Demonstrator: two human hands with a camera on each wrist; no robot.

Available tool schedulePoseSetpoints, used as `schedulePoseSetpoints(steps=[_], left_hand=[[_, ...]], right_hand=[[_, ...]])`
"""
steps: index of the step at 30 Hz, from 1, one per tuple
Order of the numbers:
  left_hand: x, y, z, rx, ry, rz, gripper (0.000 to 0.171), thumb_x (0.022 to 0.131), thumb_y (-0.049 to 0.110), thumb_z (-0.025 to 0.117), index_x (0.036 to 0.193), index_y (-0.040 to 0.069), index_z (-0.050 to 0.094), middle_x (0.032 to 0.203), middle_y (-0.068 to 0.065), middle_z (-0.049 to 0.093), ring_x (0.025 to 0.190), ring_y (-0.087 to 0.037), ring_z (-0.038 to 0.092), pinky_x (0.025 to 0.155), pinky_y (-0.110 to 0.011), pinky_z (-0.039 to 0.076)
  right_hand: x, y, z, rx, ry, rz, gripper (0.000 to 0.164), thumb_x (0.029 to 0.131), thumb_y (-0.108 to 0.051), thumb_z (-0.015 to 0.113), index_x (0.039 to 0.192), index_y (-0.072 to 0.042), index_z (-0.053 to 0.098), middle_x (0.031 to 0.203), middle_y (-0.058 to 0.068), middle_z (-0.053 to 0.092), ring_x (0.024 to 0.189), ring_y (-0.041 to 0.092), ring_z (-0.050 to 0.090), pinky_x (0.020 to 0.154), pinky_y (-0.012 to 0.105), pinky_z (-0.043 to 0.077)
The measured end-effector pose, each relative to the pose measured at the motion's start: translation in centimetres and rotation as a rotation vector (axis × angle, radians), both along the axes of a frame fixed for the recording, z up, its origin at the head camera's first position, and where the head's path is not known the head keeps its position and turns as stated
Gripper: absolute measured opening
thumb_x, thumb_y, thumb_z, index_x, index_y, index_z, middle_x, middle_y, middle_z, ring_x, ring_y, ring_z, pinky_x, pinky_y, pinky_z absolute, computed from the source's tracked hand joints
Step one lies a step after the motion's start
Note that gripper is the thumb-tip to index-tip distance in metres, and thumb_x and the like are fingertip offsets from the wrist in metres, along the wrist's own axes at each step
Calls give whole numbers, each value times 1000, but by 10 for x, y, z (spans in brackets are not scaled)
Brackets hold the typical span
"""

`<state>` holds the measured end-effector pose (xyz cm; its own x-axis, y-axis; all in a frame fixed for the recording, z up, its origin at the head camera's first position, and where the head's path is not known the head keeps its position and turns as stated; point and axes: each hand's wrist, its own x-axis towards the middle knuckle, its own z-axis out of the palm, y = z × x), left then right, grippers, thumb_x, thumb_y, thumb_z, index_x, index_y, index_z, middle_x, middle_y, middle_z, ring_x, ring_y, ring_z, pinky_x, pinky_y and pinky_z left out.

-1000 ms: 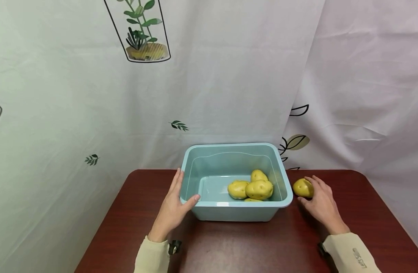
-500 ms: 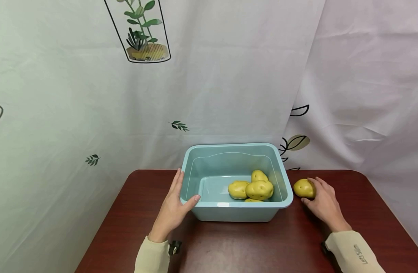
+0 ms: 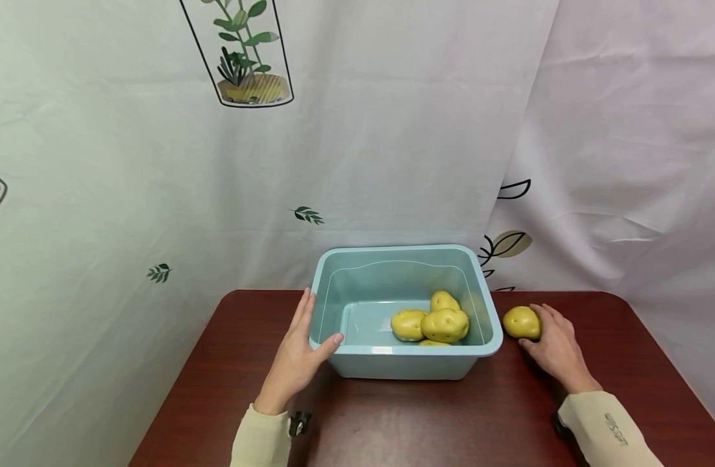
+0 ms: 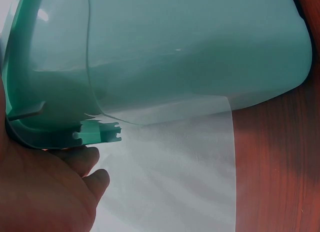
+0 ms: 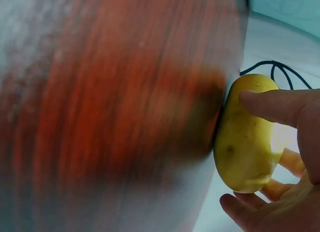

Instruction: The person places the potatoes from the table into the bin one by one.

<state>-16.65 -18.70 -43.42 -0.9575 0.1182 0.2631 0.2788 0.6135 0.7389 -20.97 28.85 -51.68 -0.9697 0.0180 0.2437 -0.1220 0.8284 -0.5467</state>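
Note:
My left hand (image 3: 297, 357) rests against the left side of a light blue plastic tub (image 3: 416, 365), fingers straight, thumb near the front rim. In the left wrist view, the tub (image 4: 190, 47) fills the top and fingertips (image 4: 100, 182) show beneath its edge. Several yellow potatoes (image 3: 444, 324) lie in the tub's right half, one partly hidden by the others. To the tub's right, my right hand (image 3: 558, 347) loosely holds another potato (image 3: 521, 322) on the table. The right wrist view shows the thumb over that potato (image 5: 245, 137) and the fingers around its other side.
The dark red table (image 3: 392, 421) has rounded far corners. White cloth (image 3: 387, 162) with printed plants hangs close behind it and at both sides. The tub stands near the table's far edge.
My right hand has shifted slightly right along the potato, so more of the potato shows. The left hand, the tub and the potatoes inside stay as they were.

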Motion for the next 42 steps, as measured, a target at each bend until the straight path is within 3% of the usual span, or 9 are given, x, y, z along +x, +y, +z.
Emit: schedulePoseSetpoints(steps=[15, 42], left_hand=[[-1, 1, 0, -7, 5, -3, 99, 90, 52, 71, 162, 14, 15, 167, 9, 5, 151, -24, 21, 112, -58, 32], [0, 0, 2, -14, -4, 1, 100, 90, 52, 71, 162, 12, 15, 168, 7, 6, 151, -25, 21, 112, -58, 32]], right_hand=[[-1, 1, -3, 13, 15, -21, 70, 77, 5, 75, 139, 9, 43, 136, 38, 37, 121, 59, 33, 94, 72, 31], [6, 3, -2, 9, 18, -24, 68, 81, -2, 77, 139, 9, 43, 131, 39, 40, 117, 57, 37, 88, 72, 35]])
